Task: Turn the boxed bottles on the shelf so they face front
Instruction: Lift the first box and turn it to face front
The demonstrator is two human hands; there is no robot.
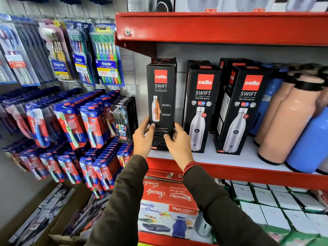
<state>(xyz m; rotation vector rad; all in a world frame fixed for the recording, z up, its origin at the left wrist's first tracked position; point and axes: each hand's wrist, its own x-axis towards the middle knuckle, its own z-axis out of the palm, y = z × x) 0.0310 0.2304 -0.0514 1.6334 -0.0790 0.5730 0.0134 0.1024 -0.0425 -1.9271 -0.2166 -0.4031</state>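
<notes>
Several black Cello Swift bottle boxes stand on the white shelf board (230,158) of a red rack. The leftmost box (161,96) shows a side panel with an orange cutaway bottle picture. My left hand (142,138) grips its lower left edge and my right hand (177,141) grips its lower right edge. To its right, a second box (201,107) and a third box (243,110) show their front panels with a steel bottle picture. More boxes (229,71) stand behind them, partly hidden.
Loose peach bottles (287,121) and blue bottles (308,141) stand at the shelf's right. Toothbrush packs (106,55) hang on the pegboard wall to the left. A red upper shelf (221,27) overhangs the boxes. Red combo boxes (166,197) and white cartons (276,203) fill the shelf below.
</notes>
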